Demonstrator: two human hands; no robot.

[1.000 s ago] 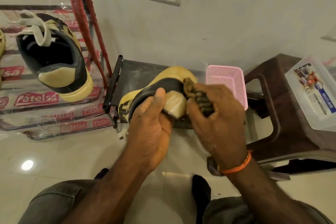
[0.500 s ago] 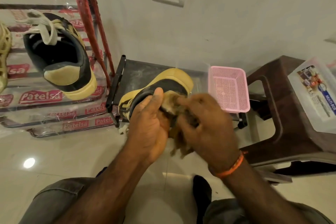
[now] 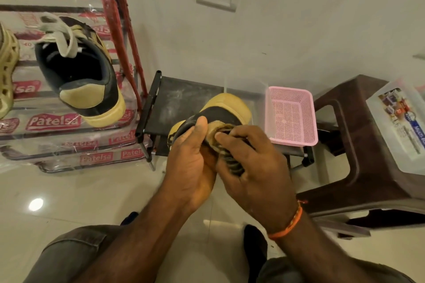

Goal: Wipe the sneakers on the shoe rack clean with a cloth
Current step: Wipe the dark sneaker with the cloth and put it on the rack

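A black and tan sneaker (image 3: 226,108) is held up in front of me, heel toward me, over a low black rack (image 3: 174,99). My left hand (image 3: 190,158) grips its heel, thumb up along the collar. My right hand (image 3: 250,163) clutches a dark brownish cloth (image 3: 233,164) and presses it against the heel patch. The matching sneaker (image 3: 85,76), with white laces, sits on the plastic-wrapped shoe rack (image 3: 55,122) at the left.
A pink mesh basket (image 3: 291,117) stands on the low rack's right end. A brown plastic stool (image 3: 358,145) carries a clear lidded box (image 3: 400,126) at the right. A tan perforated shoe (image 3: 7,71) shows at the left edge. My knees are below, over tiled floor.
My right hand with the cloth moved down the heel, then back up onto the heel patch. The sneaker stays in my left hand in about the same place.
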